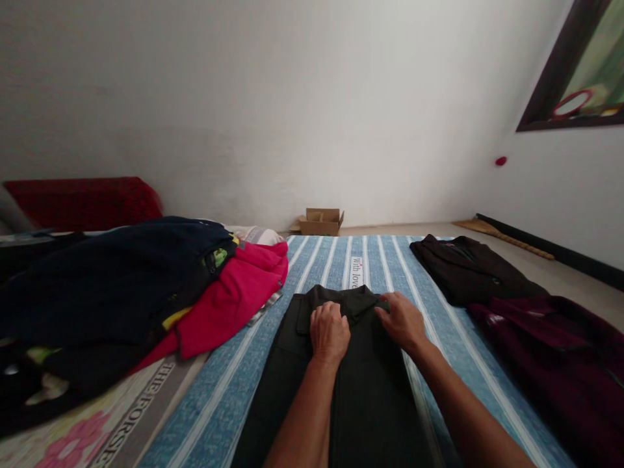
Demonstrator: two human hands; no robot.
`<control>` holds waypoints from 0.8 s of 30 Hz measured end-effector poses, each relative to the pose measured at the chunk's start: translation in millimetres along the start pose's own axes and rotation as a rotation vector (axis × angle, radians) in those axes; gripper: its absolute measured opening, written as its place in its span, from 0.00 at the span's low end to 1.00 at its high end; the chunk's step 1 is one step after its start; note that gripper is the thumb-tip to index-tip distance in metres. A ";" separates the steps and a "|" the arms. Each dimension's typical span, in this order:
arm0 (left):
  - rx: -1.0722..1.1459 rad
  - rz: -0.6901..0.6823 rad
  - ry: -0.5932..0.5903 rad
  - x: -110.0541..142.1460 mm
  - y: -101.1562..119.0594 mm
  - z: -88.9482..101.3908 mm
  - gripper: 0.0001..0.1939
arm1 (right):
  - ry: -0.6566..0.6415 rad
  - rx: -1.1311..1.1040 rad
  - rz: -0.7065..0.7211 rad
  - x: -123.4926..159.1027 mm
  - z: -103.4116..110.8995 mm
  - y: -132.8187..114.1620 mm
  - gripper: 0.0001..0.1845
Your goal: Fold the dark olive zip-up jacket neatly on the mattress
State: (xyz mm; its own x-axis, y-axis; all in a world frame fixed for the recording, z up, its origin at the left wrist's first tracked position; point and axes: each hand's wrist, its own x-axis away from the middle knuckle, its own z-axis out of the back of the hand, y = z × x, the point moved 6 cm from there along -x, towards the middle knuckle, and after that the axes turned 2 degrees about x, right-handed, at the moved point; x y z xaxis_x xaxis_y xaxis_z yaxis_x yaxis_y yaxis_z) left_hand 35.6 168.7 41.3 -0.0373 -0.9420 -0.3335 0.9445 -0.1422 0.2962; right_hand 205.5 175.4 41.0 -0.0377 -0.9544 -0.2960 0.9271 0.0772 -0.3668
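Note:
A dark green collared jacket (368, 390) lies front up in the middle, its collar toward the far end and its lower part running out of view at the bottom. My left hand (330, 331) is closed at the left side of the collar, fingers curled into the cloth. At the right shoulder edge, my right hand (403, 320) pinches the fabric between thumb and fingers. The fingertips of both hands are partly hidden by the knuckles and cloth.
A blue striped bedsheet (312, 260) lies beneath. Piled clothes, including a navy garment (112, 279) and a pink one (234, 299), are at left. Folded brown (472, 266) and maroon (546, 364) garments lie at right. A cardboard box (320, 224) stands by the wall.

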 end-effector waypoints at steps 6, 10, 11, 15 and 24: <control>0.064 0.056 -0.016 1.8 -6.2 -9.4 0.08 | 0.065 -0.161 0.182 -17.2 -40.1 -6.8 0.19; 0.126 0.103 -0.030 1.8 -8.2 -11.6 0.11 | 0.085 -0.303 0.155 -16.3 -57.3 2.8 0.22; 0.139 0.114 -0.033 1.6 -8.6 -11.9 0.12 | 0.083 -0.330 0.139 -16.0 -59.6 5.2 0.23; 0.193 0.136 -0.061 -0.1 -8.6 -13.2 0.18 | 0.042 -0.419 0.088 -16.5 -63.5 11.1 0.24; 0.339 0.242 -0.069 -4.6 -15.6 -14.0 0.26 | 0.044 -0.561 0.034 -17.0 -53.7 11.5 0.13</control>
State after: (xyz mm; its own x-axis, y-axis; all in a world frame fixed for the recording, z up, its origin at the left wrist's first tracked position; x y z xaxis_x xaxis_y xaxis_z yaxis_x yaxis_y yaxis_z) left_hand 25.6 179.5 25.6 0.1404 -0.9769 -0.1609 0.7684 0.0050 0.6400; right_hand 196.8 208.0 -5.5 -0.0374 -0.9368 -0.3479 0.5878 0.2610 -0.7658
